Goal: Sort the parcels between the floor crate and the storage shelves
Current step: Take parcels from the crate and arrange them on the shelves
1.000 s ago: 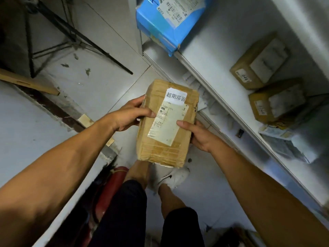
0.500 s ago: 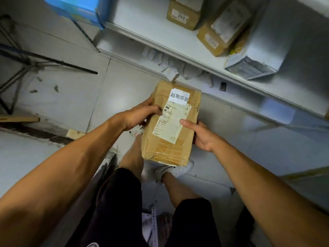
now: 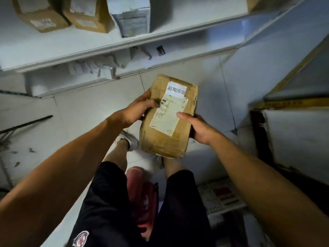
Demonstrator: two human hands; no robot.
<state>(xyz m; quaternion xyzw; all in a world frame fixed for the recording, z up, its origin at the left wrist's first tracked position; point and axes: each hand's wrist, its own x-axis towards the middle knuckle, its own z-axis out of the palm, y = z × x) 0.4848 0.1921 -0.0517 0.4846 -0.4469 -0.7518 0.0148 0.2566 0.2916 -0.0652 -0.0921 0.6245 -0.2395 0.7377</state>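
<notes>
I hold a brown cardboard parcel (image 3: 165, 139) with white labels at waist height above the tiled floor. My left hand (image 3: 137, 111) grips its left edge, thumb on the top face. My right hand (image 3: 199, 129) grips its right edge, thumb lying over the shipping label. Ahead runs a white storage shelf (image 3: 89, 50). On it stand two brown boxes (image 3: 39, 16) (image 3: 87, 15) and a white parcel (image 3: 131, 18). No floor crate is clearly visible.
Loose paper slips (image 3: 92, 66) lie on the lower shelf level. A red object (image 3: 140, 196) sits on the floor between my legs. A white box with yellow tape (image 3: 293, 122) stands at the right. Dark metal rods (image 3: 26, 123) lie at the left.
My view has swung rightwards along the shelf: the blue parcel has left the frame and the brown boxes slid to the upper left. Both hands keep the same grip on the parcel.
</notes>
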